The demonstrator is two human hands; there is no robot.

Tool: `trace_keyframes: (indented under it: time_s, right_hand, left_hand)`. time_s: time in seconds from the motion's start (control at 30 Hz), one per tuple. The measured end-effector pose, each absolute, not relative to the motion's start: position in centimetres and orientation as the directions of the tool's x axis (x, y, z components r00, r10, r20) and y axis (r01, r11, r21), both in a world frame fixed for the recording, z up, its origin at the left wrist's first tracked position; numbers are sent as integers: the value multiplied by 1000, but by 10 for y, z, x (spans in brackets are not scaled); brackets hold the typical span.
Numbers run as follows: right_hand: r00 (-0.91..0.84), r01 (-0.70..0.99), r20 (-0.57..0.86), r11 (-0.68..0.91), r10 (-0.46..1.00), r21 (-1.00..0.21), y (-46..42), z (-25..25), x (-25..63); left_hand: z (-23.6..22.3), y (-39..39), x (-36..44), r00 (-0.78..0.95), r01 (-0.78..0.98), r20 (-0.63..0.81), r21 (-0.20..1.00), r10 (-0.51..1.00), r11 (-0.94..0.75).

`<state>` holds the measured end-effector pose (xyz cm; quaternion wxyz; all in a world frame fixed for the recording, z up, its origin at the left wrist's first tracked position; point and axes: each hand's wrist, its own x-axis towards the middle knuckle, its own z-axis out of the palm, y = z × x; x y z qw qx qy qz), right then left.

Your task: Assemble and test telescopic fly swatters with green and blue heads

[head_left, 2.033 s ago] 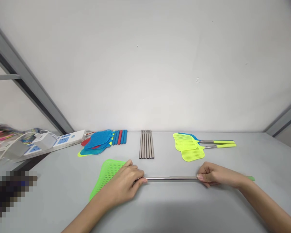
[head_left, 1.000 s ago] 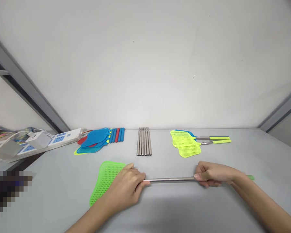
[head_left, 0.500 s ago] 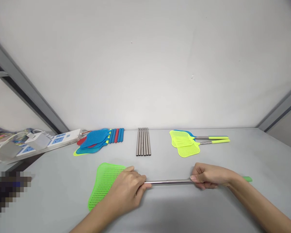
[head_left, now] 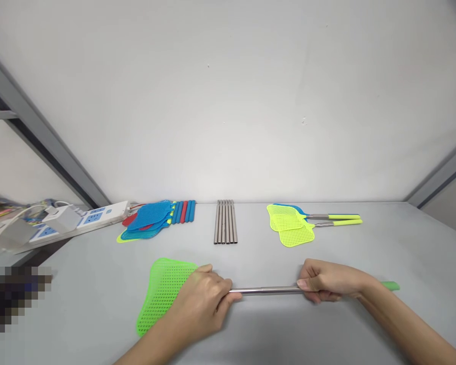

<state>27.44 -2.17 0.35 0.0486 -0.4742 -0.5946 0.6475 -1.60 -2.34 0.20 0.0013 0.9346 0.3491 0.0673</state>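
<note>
A green fly swatter [head_left: 167,286] lies across the front of the view, its perforated head to the left and its steel rod running level to the right. My left hand [head_left: 203,299] is closed round the rod close to the head, covering the joint between them. Farther right, my right hand [head_left: 325,281] grips the same rod, thumb and fingers pressed together on it. The swatter's green handle end [head_left: 390,286] pokes out beyond my right wrist. Between the hands a stretch of bare metal rod [head_left: 268,290] shows, with a step in its thickness.
Blue, red and yellow swatter heads [head_left: 150,218] are stacked at the back left, beside several blue and red handles [head_left: 184,212]. Steel rods [head_left: 225,223] lie side by side in the middle. Assembled swatters [head_left: 296,228] rest at the back right. A power strip [head_left: 110,215] sits at the left edge.
Both hands and the green swatter sit slightly lower in the view. The grip of each hand on the rod looks the same.
</note>
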Motion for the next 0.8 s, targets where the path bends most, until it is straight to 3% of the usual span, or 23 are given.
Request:
trace_keyframes:
  time_s: [0.5,0.8]
  right_hand:
    - [-556,518,-579,-296,596,-802,-24,5,267]
    - [-593,489,-509,-224,624,-843,-23,9,277]
  left_hand:
    - [1,-30,-11,740,662,115,55,663,-748]
    - [16,-25,-7,727,677,94,73,681,-733]
